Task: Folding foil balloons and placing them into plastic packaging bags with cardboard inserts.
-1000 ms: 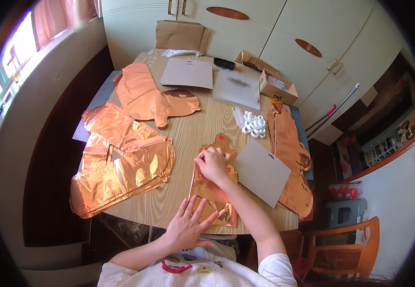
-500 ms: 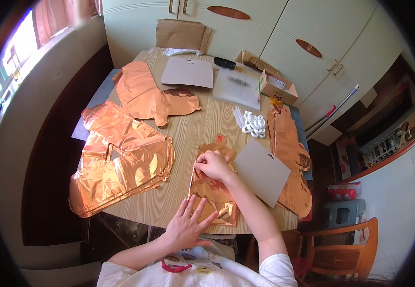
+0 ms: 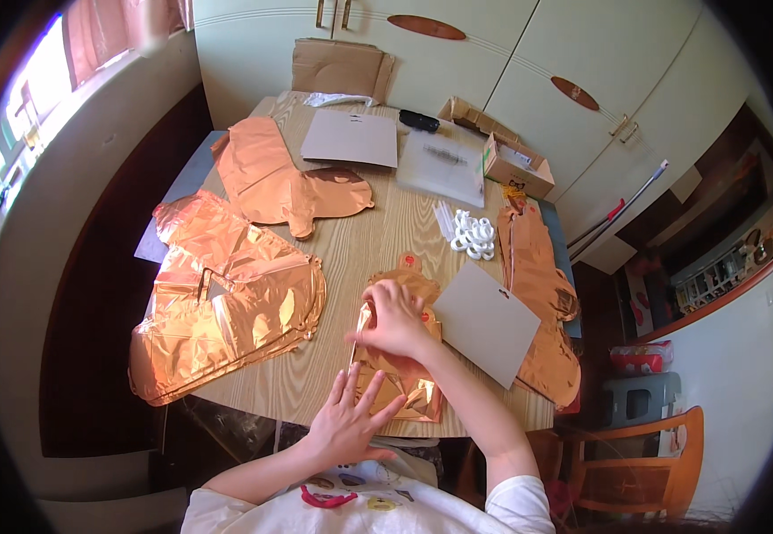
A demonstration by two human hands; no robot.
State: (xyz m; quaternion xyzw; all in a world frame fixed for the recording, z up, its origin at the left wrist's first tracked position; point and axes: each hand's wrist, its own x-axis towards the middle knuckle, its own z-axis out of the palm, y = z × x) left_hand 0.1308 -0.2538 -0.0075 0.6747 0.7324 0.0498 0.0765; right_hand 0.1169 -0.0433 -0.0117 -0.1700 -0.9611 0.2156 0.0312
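Seen from above: a wood-grain counter point(image 3: 342, 267) and, near its front edge, slightly right of the middle, a folded copper foil piece point(image 3: 408, 378) lying flat. Changed within the last second: the right hand point(image 3: 397, 322), from a close pinch at the foil's left side to a looser spread over much the same place, with thumb apart from fingers and blurred at the tip. Cannot tell of any light contact left there. Unchanged: the left hand point(image 3: 348, 420), flat and open, with fingers fanned over the foil's lower left corner. Judged from this: a pinch just released along that side, with the piece steadied from below. Right beside the foil: a pale grey card point(image 3: 489, 325) with a hanging slot, then a long foil shape point(image 3: 538, 267) along the counter's right edge. Across the front left corner: a shiny foil pile point(image 3: 190, 329). Toward the back left corner: a duller foil shape point(image 3: 257, 169). As for writing: red round marks point(image 3: 408, 261) on the folded foil and small dark print on a cardboard box point(image 3: 515, 169) near the back right corner, both too small to read.
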